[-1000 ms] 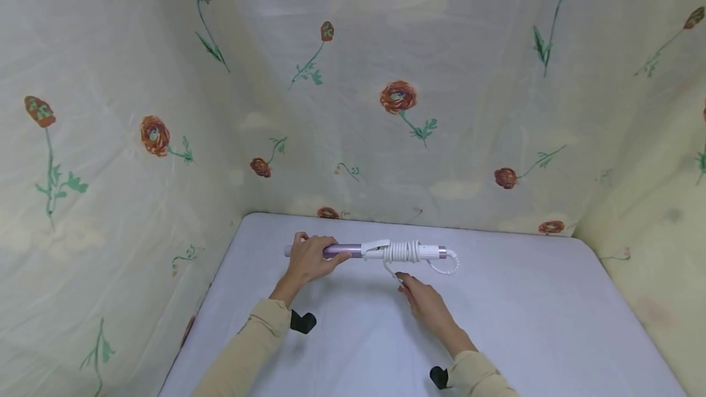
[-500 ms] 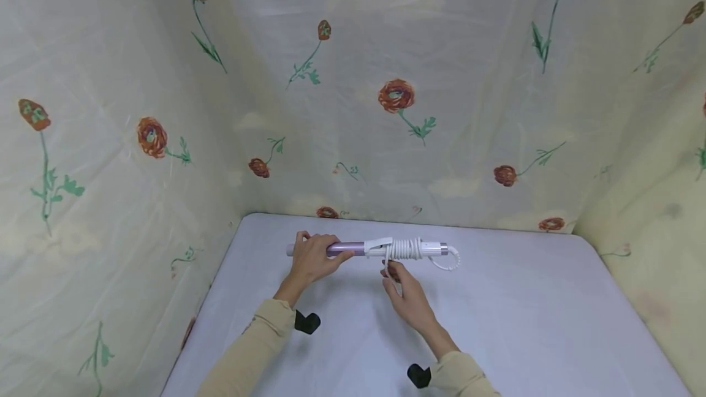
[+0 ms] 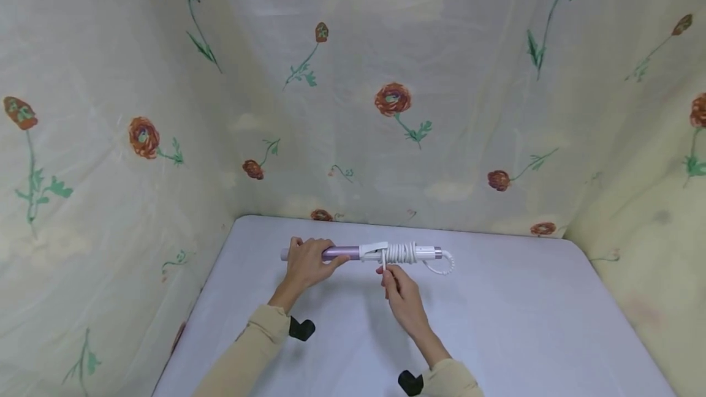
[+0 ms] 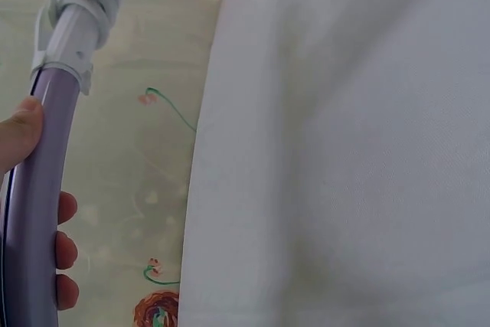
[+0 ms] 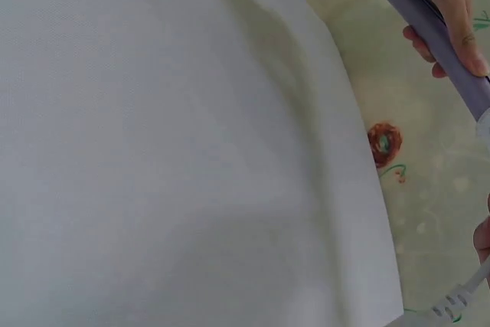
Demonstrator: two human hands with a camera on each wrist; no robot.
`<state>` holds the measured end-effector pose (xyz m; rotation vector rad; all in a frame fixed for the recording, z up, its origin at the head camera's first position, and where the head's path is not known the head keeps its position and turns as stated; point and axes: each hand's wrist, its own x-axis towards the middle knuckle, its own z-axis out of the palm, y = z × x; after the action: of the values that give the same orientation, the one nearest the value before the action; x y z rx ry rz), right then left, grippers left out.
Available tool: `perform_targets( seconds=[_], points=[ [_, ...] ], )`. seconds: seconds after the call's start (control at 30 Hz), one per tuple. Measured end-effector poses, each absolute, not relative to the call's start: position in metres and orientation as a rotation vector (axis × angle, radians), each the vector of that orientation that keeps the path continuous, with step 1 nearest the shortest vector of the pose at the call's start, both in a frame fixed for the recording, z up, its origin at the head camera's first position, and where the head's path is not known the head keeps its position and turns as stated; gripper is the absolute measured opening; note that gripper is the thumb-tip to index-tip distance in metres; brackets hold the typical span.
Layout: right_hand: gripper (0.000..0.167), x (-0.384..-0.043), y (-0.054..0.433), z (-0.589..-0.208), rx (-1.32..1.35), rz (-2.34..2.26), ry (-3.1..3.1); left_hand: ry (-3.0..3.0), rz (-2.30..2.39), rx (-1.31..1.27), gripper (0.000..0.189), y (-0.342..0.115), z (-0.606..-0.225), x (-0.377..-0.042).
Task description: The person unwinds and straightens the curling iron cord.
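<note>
A purple and white hair straightener (image 3: 347, 253) is held level above the table, its white cord (image 3: 401, 253) wound in several turns round the handle. My left hand (image 3: 307, 264) grips the purple barrel; in the left wrist view the thumb (image 4: 21, 134) lies on one side and fingertips (image 4: 66, 250) come round the other. Just below the coil, my right hand (image 3: 404, 300) pinches a loose stretch of the cord. The right wrist view catches only a bit of that hand (image 5: 482, 239) at its edge, beside the cord's ribbed sleeve (image 5: 455, 300).
Beneath both hands spreads a white table (image 3: 513, 311) with rounded back corners. Flower-printed cloth (image 3: 452, 109) hangs behind it and at both sides. Black pieces (image 3: 301, 328) sit at the wrists, by the beige sleeves (image 3: 250, 348).
The right hand has shifted left and up toward the wound cord, taking the loose stretch closer to the coil. The left hand keeps its grip on the barrel.
</note>
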<state>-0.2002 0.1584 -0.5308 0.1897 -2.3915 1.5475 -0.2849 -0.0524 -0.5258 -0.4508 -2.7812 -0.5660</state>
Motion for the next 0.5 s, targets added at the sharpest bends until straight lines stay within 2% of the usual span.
perform_targets(
  seconds=[0.17, 0.5],
  points=[
    [0.013, -0.206, 0.167, -0.535, 0.275, 1.277, -2.387, -2.784, -0.55, -0.452, 0.053, -0.052, -0.529, -0.285],
    [0.007, -0.207, 0.177, -0.51, 0.475, 0.917, -2.513, -2.783, -0.536, -0.467, 0.052, -0.053, -0.525, -0.286]
  ],
)
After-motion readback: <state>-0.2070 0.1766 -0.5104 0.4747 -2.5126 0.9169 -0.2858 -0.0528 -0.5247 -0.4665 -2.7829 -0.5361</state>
